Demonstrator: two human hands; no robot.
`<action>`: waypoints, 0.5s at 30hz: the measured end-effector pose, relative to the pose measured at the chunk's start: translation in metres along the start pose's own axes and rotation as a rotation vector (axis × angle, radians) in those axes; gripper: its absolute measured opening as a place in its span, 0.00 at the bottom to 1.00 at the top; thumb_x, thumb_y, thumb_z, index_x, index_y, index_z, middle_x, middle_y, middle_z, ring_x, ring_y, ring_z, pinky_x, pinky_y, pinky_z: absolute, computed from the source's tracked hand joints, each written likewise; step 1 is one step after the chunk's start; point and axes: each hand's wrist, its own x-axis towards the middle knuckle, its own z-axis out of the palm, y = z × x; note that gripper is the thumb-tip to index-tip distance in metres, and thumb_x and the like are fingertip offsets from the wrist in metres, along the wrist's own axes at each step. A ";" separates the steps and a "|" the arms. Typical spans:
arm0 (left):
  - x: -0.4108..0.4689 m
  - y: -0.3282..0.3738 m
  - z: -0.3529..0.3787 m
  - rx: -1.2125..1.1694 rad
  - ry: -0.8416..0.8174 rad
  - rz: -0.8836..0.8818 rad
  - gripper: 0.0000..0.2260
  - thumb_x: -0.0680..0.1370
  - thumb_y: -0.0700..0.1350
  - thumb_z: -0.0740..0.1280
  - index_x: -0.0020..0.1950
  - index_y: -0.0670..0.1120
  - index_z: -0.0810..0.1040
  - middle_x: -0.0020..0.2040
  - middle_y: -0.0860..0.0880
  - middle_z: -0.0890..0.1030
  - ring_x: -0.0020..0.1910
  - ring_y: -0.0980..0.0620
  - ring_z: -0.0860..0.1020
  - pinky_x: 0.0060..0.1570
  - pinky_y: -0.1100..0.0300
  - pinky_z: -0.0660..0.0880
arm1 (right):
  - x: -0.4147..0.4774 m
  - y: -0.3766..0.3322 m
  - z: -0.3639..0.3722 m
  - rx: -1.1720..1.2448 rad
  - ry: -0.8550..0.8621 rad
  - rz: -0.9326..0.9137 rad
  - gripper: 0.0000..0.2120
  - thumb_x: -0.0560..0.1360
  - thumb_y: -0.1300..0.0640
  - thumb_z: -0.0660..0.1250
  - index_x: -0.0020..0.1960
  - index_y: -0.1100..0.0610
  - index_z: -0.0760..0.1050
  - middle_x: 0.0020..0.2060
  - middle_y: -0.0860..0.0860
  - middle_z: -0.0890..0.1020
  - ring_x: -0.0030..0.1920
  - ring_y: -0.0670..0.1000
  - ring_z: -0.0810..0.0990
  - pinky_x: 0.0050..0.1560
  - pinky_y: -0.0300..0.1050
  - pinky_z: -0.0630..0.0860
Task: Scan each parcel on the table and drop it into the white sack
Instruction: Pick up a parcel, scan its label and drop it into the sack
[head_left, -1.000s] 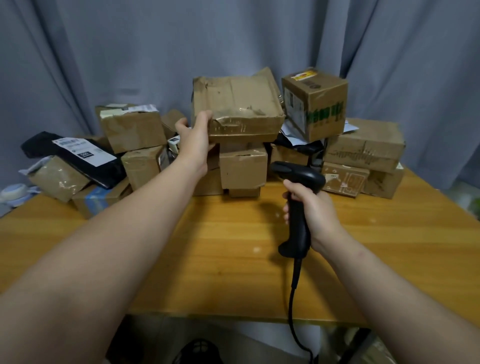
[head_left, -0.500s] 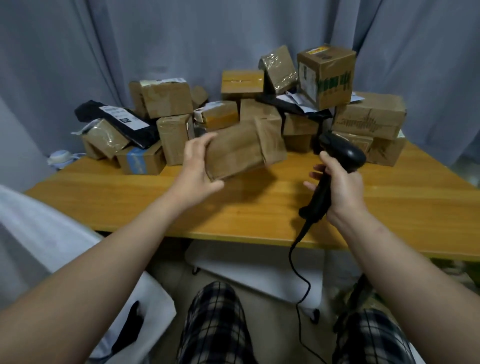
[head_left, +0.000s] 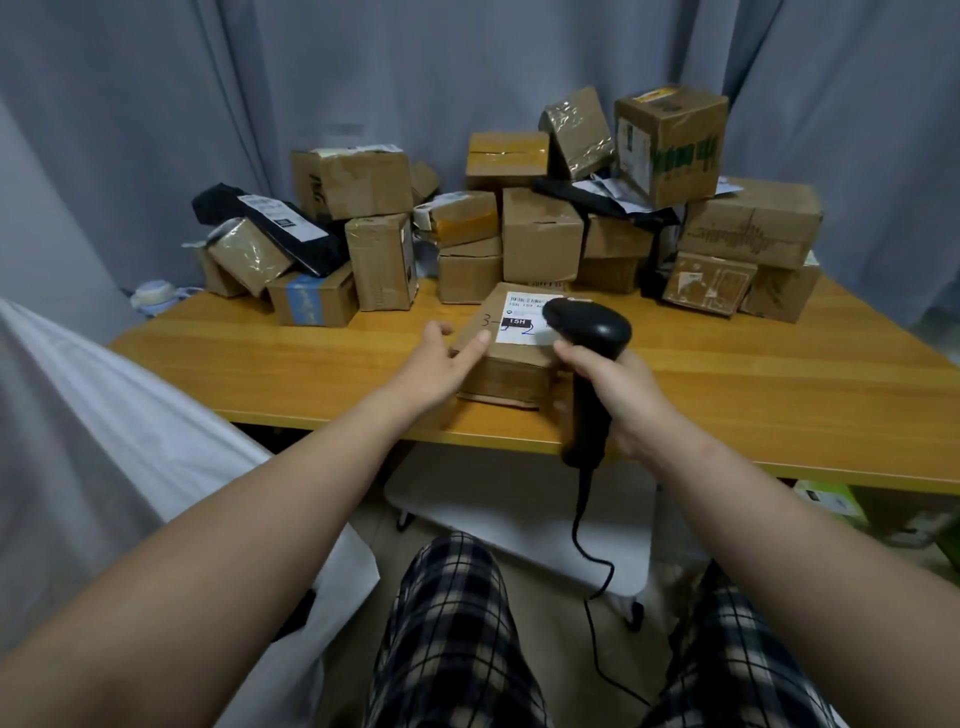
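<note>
Head view, looking down across a wooden table (head_left: 249, 358). One brown cardboard parcel (head_left: 506, 374) lying flat near the front edge, apart from the rest. White shipping label (head_left: 522, 319) face up on it: barcode along the top, black "15H" tag and blue pen marks lower down, a handwritten "3-" on the bare card just to the left. Left hand (head_left: 434, 364) open, fingers loosely extended, thumb tip laid on the parcel's upper left edge, palm close against that side, nothing curled round the box. Right hand (head_left: 621, 395) wrapped firmly round the handle of a black scanner (head_left: 589, 330), scanner head over the right part of the label and hiding some of it; touching the label or just above it, impossible to tell. Black cable (head_left: 582, 512) hanging from the base of the handle, down past the table edge toward the floor. Along the far side of the table, a pile of parcels (head_left: 540, 234): mostly brown boxes, several wrapped in clear tape, stacked two and three high. Black mailer bag (head_left: 283, 223) with a white label leaning across the left end of the pile; box with green print (head_left: 672, 145) tilted on top at the right. White sack (head_left: 93, 426) at the left, beside the table's near left corner and lower than the tabletop, mouth not made out. Grey curtain (head_left: 363, 67) behind everything. Plaid trousers (head_left: 447, 623) at the bottom of the view, white flat base (head_left: 519, 509) on small wheels under the table.
</note>
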 end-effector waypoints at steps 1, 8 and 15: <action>0.003 0.001 0.004 0.011 0.052 -0.044 0.32 0.77 0.66 0.58 0.74 0.47 0.60 0.70 0.44 0.70 0.63 0.45 0.73 0.64 0.49 0.71 | -0.002 0.003 0.004 0.011 -0.014 -0.007 0.18 0.74 0.54 0.72 0.61 0.57 0.76 0.45 0.51 0.81 0.46 0.52 0.80 0.43 0.45 0.79; 0.013 -0.001 0.004 -0.252 -0.042 -0.300 0.11 0.77 0.54 0.65 0.54 0.50 0.71 0.50 0.45 0.78 0.48 0.48 0.75 0.55 0.49 0.76 | 0.006 0.018 -0.009 -0.051 0.053 -0.115 0.14 0.73 0.59 0.73 0.57 0.54 0.75 0.47 0.47 0.82 0.49 0.46 0.80 0.50 0.40 0.78; 0.018 -0.005 0.005 -0.454 -0.090 -0.303 0.28 0.71 0.62 0.70 0.64 0.50 0.67 0.53 0.47 0.79 0.51 0.48 0.79 0.40 0.59 0.74 | 0.013 0.025 -0.024 -0.146 0.065 -0.167 0.11 0.70 0.71 0.71 0.52 0.70 0.76 0.39 0.59 0.77 0.41 0.50 0.75 0.45 0.40 0.73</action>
